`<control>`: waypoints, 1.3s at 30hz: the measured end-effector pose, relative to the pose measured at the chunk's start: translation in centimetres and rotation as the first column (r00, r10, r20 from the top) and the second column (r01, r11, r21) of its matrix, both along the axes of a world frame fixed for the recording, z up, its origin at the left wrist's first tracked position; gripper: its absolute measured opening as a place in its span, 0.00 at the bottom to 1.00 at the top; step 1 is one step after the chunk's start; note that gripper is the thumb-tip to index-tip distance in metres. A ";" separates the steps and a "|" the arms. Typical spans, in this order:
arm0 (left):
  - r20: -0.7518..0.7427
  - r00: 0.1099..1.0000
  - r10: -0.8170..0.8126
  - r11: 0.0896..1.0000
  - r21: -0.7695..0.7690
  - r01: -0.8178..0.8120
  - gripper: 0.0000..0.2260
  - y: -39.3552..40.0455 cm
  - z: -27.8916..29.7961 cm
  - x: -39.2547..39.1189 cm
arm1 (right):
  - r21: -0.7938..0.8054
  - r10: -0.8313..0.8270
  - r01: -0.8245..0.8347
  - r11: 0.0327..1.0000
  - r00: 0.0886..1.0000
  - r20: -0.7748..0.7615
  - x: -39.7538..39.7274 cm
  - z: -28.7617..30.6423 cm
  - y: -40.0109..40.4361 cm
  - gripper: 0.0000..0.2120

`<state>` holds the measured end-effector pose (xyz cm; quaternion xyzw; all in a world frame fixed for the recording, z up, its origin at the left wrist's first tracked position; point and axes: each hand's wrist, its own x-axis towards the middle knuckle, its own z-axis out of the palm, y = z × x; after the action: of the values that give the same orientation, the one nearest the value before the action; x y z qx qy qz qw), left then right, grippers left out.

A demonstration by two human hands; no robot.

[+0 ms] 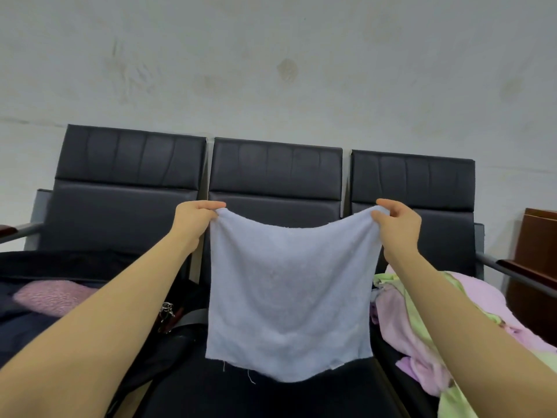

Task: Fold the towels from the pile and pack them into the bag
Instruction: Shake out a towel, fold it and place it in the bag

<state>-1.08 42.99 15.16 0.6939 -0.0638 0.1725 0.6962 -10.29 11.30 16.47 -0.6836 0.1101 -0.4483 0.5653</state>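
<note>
A pale blue towel (291, 300) hangs flat and unfolded in the air over the middle seat. My left hand (196, 218) pinches its upper left corner. Its upper right corner is pinched by my right hand (398, 224). The towel's top edge sags a little between them. On the right seat lies the pile of towels (422, 321), pink and light green, crumpled. A dark bag (60, 267) lies open on the left seat with a pink towel (51, 297) inside it.
A row of three black padded seats (275, 173) stands against a pale wall. Metal armrests (512, 270) stick out at both ends. A brown wooden cabinet (539, 236) is at the far right. A bag strap and metal clip (167, 310) lie beside the towel.
</note>
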 end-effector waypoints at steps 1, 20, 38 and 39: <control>-0.003 1.000 -0.002 1.000 -0.009 0.002 0.14 0.0 -0.2 -0.1 | 0.002 -0.018 0.018 1.000 1.000 -0.005 0.0 -0.3 -0.1 0.13; -0.085 0.991 -0.104 0.950 -0.304 0.074 0.13 0.0 0.6 -0.2 | 0.233 -0.122 0.099 0.967 0.989 0.085 0.3 -0.3 0.0 0.15; 0.022 0.988 0.155 0.958 -0.246 -0.145 0.18 -1.3 1.9 -1.9 | 0.155 0.027 -0.050 0.987 0.988 0.150 -1.3 1.7 1.0 0.19; 0.037 0.981 0.189 0.962 -0.207 -0.177 0.18 -1.4 2.0 -2.0 | 0.136 0.025 -0.046 0.990 0.989 0.148 -1.3 1.8 0.9 0.19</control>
<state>-3.11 41.57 17.14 0.6171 -0.0012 0.2614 0.7422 -11.59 12.21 18.29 -0.6096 0.0872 -0.4784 0.6260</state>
